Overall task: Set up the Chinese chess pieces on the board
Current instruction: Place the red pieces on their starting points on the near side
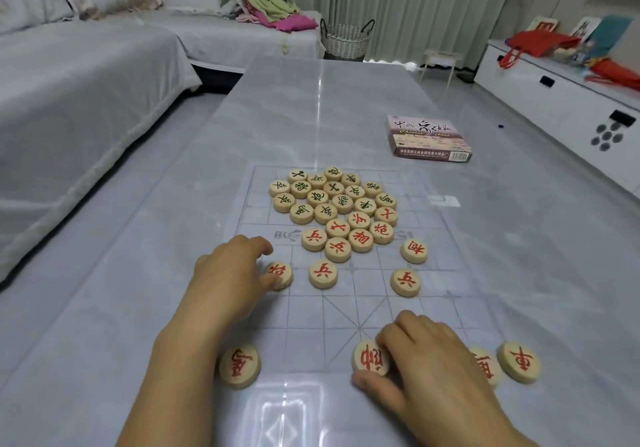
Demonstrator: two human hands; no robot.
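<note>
Nearest edge: our right hand (422, 356) pinches the red general piece (370, 358), thumb on its near rim and fingers curled over its right side, at the middle of the board's near row.
Near row so far: a red horse piece (239, 365) lies at near left, and right of that hand lie a half-hidden red piece (486, 367) and a red chariot piece (518, 361).
Left side, a little farther: our left hand (230, 273) has its fingers bent, fingertips touching a red cannon piece (280, 274); whether it grips or only pushes we cannot tell.
Placed farther in: two red soldier pieces (322, 274) (406, 282) and a red elephant piece (414, 250) lie apart on the grid.
Middle of the board: the packed cluster of pieces (334, 209), red near and green far, awaits sorting.
Board: the thin clear sheet (433, 238) has faint lines on the glossy grey table (311, 107).
Risk: we judge that pushing discs could drag or ruck the sheet and shift placed pieces; faint lines invite landing off a crossing.
Risk: reaching over the cluster may knock its outer discs.
In the way: the cluster covers the far squares the green pieces need.
Far right: the Chinese chess box (429, 140) lies well clear.
Beyond: a sofa (69, 100), a woven basket (346, 39) and a white cabinet (554, 93).
</note>
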